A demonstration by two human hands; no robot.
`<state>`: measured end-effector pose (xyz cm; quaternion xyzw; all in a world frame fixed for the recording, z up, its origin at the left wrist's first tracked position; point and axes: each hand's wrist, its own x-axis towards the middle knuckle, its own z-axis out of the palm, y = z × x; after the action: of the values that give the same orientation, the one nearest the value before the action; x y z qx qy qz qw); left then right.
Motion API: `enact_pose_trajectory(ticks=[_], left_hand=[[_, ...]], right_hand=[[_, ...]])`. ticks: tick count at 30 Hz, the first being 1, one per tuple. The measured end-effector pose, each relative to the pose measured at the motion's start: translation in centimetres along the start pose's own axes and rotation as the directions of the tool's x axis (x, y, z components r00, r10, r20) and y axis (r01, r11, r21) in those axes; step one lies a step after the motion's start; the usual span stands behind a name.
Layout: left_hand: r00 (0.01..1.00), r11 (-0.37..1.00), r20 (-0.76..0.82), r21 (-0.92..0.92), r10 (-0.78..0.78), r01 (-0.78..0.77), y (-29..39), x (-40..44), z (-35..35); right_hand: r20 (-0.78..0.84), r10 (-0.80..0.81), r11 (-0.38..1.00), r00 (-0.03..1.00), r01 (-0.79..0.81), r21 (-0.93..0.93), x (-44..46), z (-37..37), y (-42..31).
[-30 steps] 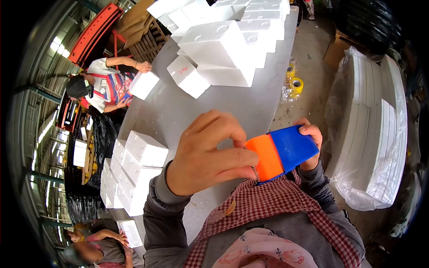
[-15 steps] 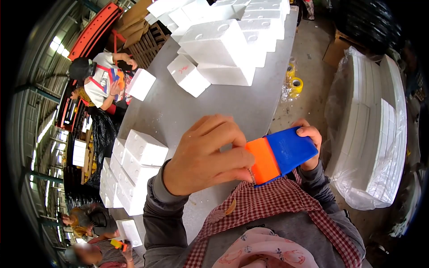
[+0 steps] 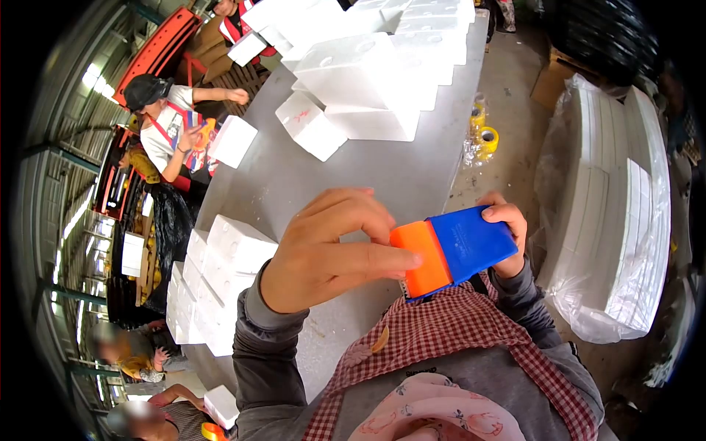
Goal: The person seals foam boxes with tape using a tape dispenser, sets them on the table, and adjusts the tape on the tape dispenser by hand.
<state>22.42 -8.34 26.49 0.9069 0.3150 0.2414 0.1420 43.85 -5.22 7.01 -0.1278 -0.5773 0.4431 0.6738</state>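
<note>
My left hand [image 3: 331, 248] reaches in from the left, its fingers pinched at the serrated edge of an orange-and-blue tape dispenser [image 3: 474, 244]. One of its fingertips rests on the orange part [image 3: 423, 257]; the thumb side is partly hidden. At the other end, my right hand [image 3: 507, 231] grips the blue body, thumb on top and the other fingers mostly behind it. The dispenser is above a red checked apron [image 3: 434, 323], near the grey table's edge [image 3: 397, 169].
White foam boxes are stacked on the table at the back [image 3: 360, 73] and left [image 3: 228, 257]. Several people work along the left side. Yellow tape rolls [image 3: 487, 140] lie beyond the right edge. Plastic-wrapped white foam panels [image 3: 603, 213] stand at the right.
The dispenser and both hands have shifted slightly left. My left index finger has straightened onto the orange part. Co-workers at the left have moved, and another person has appeared at the top left.
</note>
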Motion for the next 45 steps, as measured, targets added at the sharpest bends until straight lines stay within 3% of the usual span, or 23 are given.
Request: enact_pose_trajectory(ticks=[4,10,19,21,24,28,31,33,37,39,40,41,43,45], left_hand=[[1.000,1.000,-0.005,0.021,0.005,-0.005,-0.2,-0.2,0.0],[0.990,0.990,-0.020,0.041,0.139,-0.138,-1.0,0.3,0.1],[0.981,0.990,0.133,-0.021,0.142,-0.141,-1.1,0.8,0.2],[0.971,0.987,0.194,0.043,0.142,-0.153,-1.1,0.9,0.1],[0.976,0.979,0.191,0.152,0.106,-0.136,-0.6,0.9,0.4],[0.993,0.988,0.069,0.108,0.101,-0.108,-0.6,0.5,1.1],[1.000,1.000,-0.016,0.029,0.009,-0.009,-0.5,-0.2,1.9],[0.991,0.992,-0.110,-0.108,-0.080,0.068,-0.5,-0.6,2.3],[0.962,0.968,-0.254,-0.249,-0.097,0.032,-2.0,-0.8,2.6],[0.884,0.883,-0.401,-0.469,-0.239,0.026,-2.0,0.3,3.4],[0.885,0.893,-0.422,-0.450,-0.195,-0.017,-2.5,1.1,4.1],[0.889,0.884,-0.421,-0.465,-0.179,-0.042,-2.9,1.3,5.0],[0.940,0.676,-0.179,-0.733,-0.292,0.071,-3.5,1.4,7.5],[0.929,0.658,-0.213,-0.752,-0.304,0.043,-3.6,2.1,10.1]], right_hand=[[0.018,0.019,1.000,1.000,-0.019,0.024,0.0,0.1,0.0],[0.027,0.026,0.999,0.999,-0.027,0.028,0.2,-0.1,0.1],[0.053,0.075,0.997,0.996,-0.076,0.034,-0.2,-0.6,-0.1],[0.047,0.071,0.997,0.996,-0.071,0.008,-0.1,-0.6,-0.1],[0.032,0.067,0.998,0.997,-0.067,0.001,-0.1,-0.4,-0.2],[0.021,0.022,0.999,1.000,-0.023,0.040,0.2,-0.3,-0.9],[0.111,-0.123,0.990,0.986,0.129,-0.054,0.9,-1.1,-1.4],[0.081,-0.146,0.984,0.986,0.154,-0.090,0.8,-1.6,-1.3],[0.070,-0.134,0.988,0.989,0.139,-0.063,0.6,-2.7,-1.9],[0.065,-0.122,0.987,0.990,0.128,-0.098,0.1,-4.3,-2.3],[-0.056,-0.112,0.984,0.992,0.103,-0.142,-0.7,-5.3,-2.3],[-0.178,-0.112,0.979,0.978,0.078,-0.189,-1.2,-6.2,-2.8],[-0.253,-0.152,0.958,0.956,0.078,-0.277,-1.8,-8.3,-4.2],[-0.308,-0.212,0.937,0.928,0.103,-0.335,-2.5,-10.0,-5.7]])
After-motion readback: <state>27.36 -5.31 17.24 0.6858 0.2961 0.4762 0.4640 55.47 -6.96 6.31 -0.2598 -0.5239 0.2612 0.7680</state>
